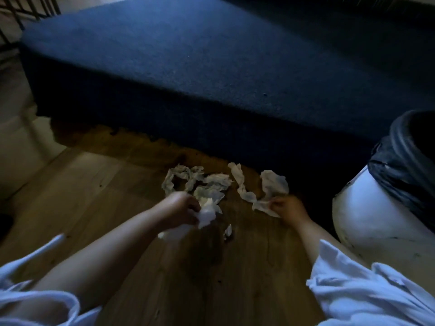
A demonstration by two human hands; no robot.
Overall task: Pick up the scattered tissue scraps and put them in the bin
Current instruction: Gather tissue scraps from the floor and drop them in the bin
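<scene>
White tissue scraps lie on the wooden floor in front of a dark blue sofa. A tangled pile of scraps [200,182] sits at centre, a long strip [242,184] and a wider piece [274,182] lie to its right. My left hand [181,208] is shut on a bunch of white tissue [207,216]. My right hand [288,208] pinches the near end of the long strip. One tiny scrap [228,230] lies between my hands. The white bin [367,212] with a black liner [400,165] stands at the right.
The dark blue sofa [211,67] fills the upper view, its front edge just behind the scraps. Wooden floor [211,278] stretches toward me. A pale wall or furniture edge [16,142] stands at far left. My white sleeves show at the bottom corners.
</scene>
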